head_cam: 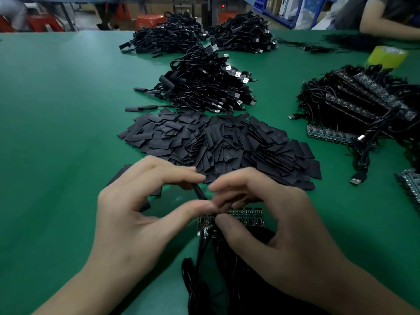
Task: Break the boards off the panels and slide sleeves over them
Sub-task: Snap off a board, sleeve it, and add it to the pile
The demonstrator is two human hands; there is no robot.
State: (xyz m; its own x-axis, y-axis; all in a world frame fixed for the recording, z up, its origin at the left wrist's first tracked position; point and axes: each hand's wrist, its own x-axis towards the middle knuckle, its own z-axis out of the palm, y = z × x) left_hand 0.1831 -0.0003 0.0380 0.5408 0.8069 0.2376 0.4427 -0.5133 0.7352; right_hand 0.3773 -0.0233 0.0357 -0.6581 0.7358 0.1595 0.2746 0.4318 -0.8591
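Head view, looking down on the green desk (56, 114). Both hands met low and close to the person, over the near end of the work.

Left hand (136, 214): grip closed on one black sleeve (200, 192), held edge-on between the fingertips, thumb tip down by the end board (205, 223). Right hand (279, 226): grip clamped on the panel (246, 215), thumb set right beside the left thumb, about where the end board joins the strip.

My reading: the thumbs sat either side of that seam so the board would snap off clean, and the sleeve was kept in the same hand so it could go straight on. I could not tell whether the board had already parted from the panel, as the fingers covered the joint.

Black leads (200, 276) ran from the panel back toward the person and bunched under the wrists.

The sleeve pile (227, 144) lay just beyond the hands, within easy reach, presumably on purpose. Behind it stood cable heaps (204, 87), some ends already sleeved, so likely finished pieces set out of the way. To the right was a stack of wired panels (363, 105), seemingly the stock waiting its turn. A yellow tape roll (387, 56) stood behind that stack. Another person's arm (386, 28) rested at the far corner.
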